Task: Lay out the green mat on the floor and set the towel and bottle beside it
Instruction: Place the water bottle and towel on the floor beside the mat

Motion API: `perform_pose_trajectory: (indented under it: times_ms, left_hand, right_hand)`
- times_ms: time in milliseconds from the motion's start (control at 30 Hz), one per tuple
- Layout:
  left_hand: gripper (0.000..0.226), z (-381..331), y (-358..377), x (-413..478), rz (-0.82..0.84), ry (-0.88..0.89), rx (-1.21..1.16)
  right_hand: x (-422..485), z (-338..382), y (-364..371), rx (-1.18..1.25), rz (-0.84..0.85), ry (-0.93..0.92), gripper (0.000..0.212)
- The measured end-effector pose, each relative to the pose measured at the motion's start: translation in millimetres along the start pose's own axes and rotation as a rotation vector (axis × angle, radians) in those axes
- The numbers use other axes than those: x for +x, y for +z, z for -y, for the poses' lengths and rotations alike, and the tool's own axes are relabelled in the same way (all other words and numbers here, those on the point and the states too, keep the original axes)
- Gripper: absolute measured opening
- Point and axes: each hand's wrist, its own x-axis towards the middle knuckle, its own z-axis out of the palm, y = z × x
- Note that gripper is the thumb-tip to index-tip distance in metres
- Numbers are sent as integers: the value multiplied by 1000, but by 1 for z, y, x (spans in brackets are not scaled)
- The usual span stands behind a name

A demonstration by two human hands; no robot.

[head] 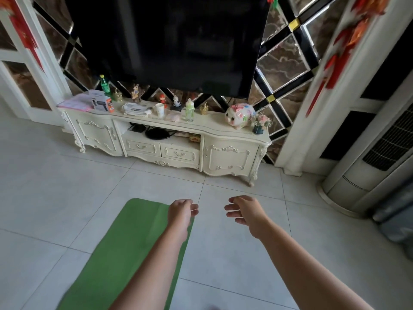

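The green mat [125, 249] lies unrolled and flat on the pale floor tiles, running from the lower left toward the middle. My left hand [182, 212] hovers over the mat's far right corner, fingers loosely curled and holding nothing. My right hand [244, 210] is out over bare tiles to the right of the mat, fingers apart and holding nothing. On the cream cabinet [232, 157] lie a folded pale towel [137, 109] and a light green bottle [189, 111]. A second green bottle [105, 85] stands at the cabinet's back left.
A large black TV [169, 41] hangs above the cabinet. A box [100, 101], a cup [159, 110], figurines, a piggy bank [240, 116] and a small flower pot [259, 125] crowd the cabinet top. A standing air conditioner [368, 166] fills the right corner.
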Motion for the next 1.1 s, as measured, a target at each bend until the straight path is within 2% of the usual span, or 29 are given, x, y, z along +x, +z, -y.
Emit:
perform_pose_trajectory:
  times_ms: [133,367,600,733,900,1100]
  left_hand:
    - [17,-5,35,19,13,15,49]
    - [17,-23,153,83,138,-6,104]
    - [16,-95,237,178,57,17,96]
    - [16,-123,247,230,-15,20,73]
    - [14,-148,239,321,-101,-95,-8]
    - [14,-205,214,468,-174,-171,-72]
  right_hand:
    - [21,2,-15,10,-6,-9,19]
    - [117,23,-103,60,-137,17,17]
    - [251,92,-135,16,-38,-7,17]
    - [317,133,-123,30,17,-35,16]
    - [403,167,-74,-64,196,99,17]
    - [539,243,-20,-137,199,175,21]
